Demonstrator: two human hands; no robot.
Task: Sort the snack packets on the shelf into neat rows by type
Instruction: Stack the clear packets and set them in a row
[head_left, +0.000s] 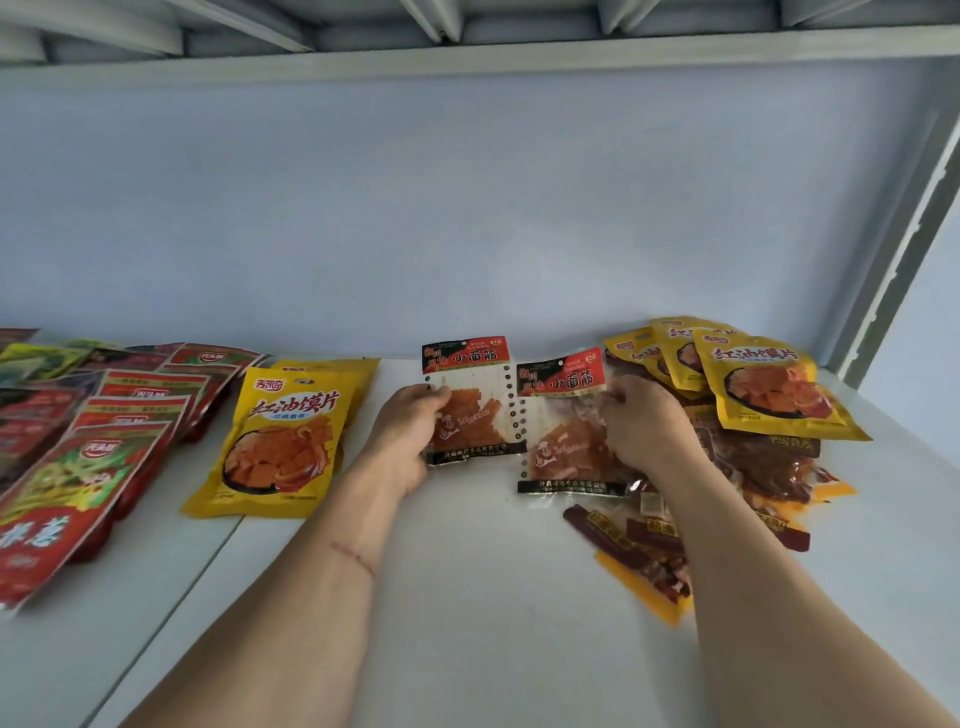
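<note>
My left hand (408, 434) grips a clear packet with a red and black header (472, 410) by its left edge, lifted a little above the white shelf (467, 597). My right hand (641, 421) holds a second packet of the same kind (566, 441) by its right edge, just right of the first. A yellow packet (280, 441) lies flat left of my left hand, on top of another yellow one. At the right is a mixed heap: yellow packets (769, 384) on top, dark red and orange packets (639, 551) below.
Rows of red and green packets (88, 441) overlap at the far left of the shelf. The blue back wall (467, 208) stands close behind. A grey upright post (904, 249) bounds the right side, and the upper shelf's underside (467, 31) hangs overhead.
</note>
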